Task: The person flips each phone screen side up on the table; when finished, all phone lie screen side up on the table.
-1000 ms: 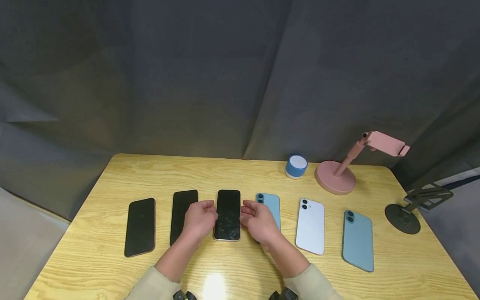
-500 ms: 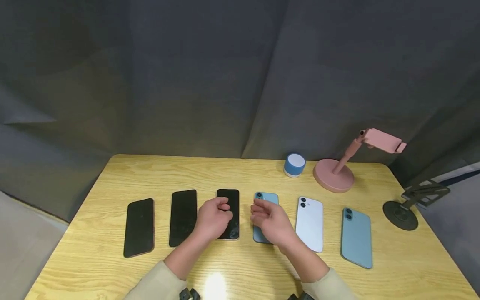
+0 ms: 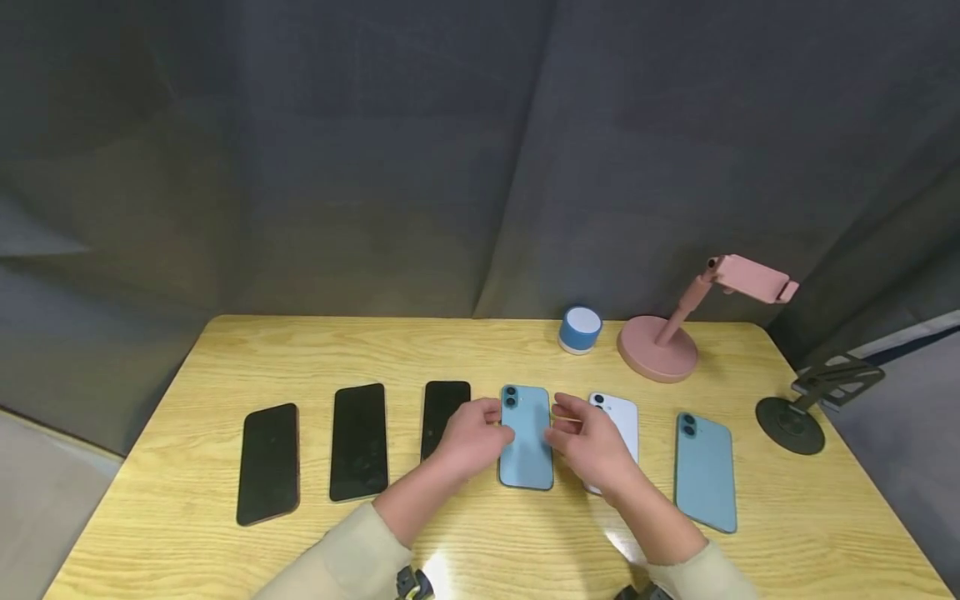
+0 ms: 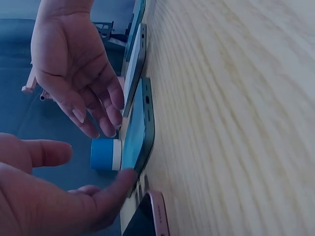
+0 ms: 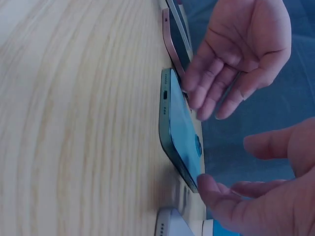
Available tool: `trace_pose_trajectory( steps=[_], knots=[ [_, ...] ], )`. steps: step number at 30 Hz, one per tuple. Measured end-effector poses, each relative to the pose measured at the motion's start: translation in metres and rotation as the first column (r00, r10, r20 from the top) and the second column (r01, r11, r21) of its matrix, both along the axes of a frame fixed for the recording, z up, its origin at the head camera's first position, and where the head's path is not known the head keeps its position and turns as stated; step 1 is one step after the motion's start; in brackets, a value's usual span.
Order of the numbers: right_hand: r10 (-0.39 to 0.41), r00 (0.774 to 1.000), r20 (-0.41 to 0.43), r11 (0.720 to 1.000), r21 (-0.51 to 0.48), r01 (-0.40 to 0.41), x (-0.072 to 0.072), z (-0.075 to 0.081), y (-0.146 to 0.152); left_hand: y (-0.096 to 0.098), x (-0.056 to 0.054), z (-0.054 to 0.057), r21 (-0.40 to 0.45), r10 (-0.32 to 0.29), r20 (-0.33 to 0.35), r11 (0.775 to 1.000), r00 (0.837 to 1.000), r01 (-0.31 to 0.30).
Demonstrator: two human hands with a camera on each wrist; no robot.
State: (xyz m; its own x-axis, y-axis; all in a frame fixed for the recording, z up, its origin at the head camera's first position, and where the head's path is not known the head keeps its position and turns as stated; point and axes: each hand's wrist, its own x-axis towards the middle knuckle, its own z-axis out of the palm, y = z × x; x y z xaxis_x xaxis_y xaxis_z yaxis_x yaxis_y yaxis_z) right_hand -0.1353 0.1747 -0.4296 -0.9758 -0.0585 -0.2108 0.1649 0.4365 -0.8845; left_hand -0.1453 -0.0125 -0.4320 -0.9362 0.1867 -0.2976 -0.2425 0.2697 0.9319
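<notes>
A light-blue phone (image 3: 527, 454) lies back up in the middle of the row, its two camera lenses at the far left corner. My left hand (image 3: 472, 435) is at its left edge, partly covering a black-screened phone (image 3: 446, 400). On the other side, my right hand (image 3: 592, 442) hovers by the right edge, over part of a white phone (image 3: 621, 410). Both hands have loosely bent fingers and grip nothing. In the left wrist view, a left fingertip appears at the blue phone (image 4: 140, 125); whether it touches cannot be told.
Two more dark-screened phones (image 3: 268, 462) (image 3: 359, 442) lie left, and another blue phone (image 3: 705, 471) right. Behind stand a small blue-and-white cylinder (image 3: 580, 330) and a pink phone stand (image 3: 658, 348). A black stand (image 3: 790, 425) is near the table's right edge. A dark curtain hangs behind.
Both hands have moved right, from either side of the middle black-screened phone to either side of the light-blue phone. The phones keep their places; the head view has shifted slightly.
</notes>
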Motion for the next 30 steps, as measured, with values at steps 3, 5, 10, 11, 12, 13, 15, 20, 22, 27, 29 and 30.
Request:
trace_pose_trajectory(
  steps=[3,5,10,11,12,13,15,20,22,27,29,30],
  knots=[
    [0.016,0.999,0.029,1.0,-0.007,-0.016,0.0,0.001,0.002,0.004,0.001,0.0,0.007,0.001,0.019,1.0,1.0,-0.001],
    [0.023,0.998,0.053,0.999,-0.039,-0.021,0.0,0.0,0.002,0.007,0.002,-0.001,-0.008,0.011,0.022,1.0,1.0,-0.011],
    [0.013,0.995,0.097,0.992,-0.123,-0.001,0.0,-0.004,0.003,0.013,0.002,-0.003,-0.052,0.038,0.01,0.998,0.999,-0.037],
    [0.007,0.995,0.102,0.992,-0.128,0.006,0.0,-0.005,0.003,0.015,0.002,-0.003,-0.057,0.046,0.011,0.997,0.999,-0.045],
    [-0.002,0.995,0.105,0.992,-0.128,0.015,-0.001,-0.005,0.003,0.015,0.002,-0.003,-0.06,0.054,0.014,0.997,0.998,-0.053],
    [-0.01,0.994,0.109,0.992,-0.127,0.023,-0.002,-0.006,0.002,0.016,0.001,-0.004,-0.064,0.064,0.018,0.996,0.998,-0.063],
    [-0.026,0.993,0.119,0.992,-0.12,0.04,-0.004,-0.005,0.002,0.017,0.0,-0.004,-0.071,0.084,0.027,0.994,0.996,-0.082],
    [-0.048,0.989,0.142,0.99,-0.122,0.065,-0.008,-0.006,0.002,0.019,-0.002,-0.004,-0.08,0.108,0.041,0.991,0.993,-0.104],
    [-0.043,0.989,0.142,0.99,-0.124,0.061,-0.008,-0.007,0.003,0.018,-0.002,-0.004,-0.087,0.104,0.04,0.991,0.994,-0.1],
    [-0.043,0.991,0.126,0.986,-0.157,0.063,-0.007,-0.01,0.006,0.017,-0.006,-0.008,-0.068,0.083,0.048,0.994,0.995,-0.08],
    [-0.051,0.99,0.129,0.978,-0.194,0.076,-0.007,-0.011,0.008,0.017,-0.008,-0.01,-0.048,0.09,0.052,0.995,0.995,-0.088],
    [-0.056,0.99,0.131,0.974,-0.211,0.083,-0.007,-0.012,0.008,0.016,-0.009,-0.011,-0.039,0.099,0.054,0.994,0.994,-0.097]
  ],
)
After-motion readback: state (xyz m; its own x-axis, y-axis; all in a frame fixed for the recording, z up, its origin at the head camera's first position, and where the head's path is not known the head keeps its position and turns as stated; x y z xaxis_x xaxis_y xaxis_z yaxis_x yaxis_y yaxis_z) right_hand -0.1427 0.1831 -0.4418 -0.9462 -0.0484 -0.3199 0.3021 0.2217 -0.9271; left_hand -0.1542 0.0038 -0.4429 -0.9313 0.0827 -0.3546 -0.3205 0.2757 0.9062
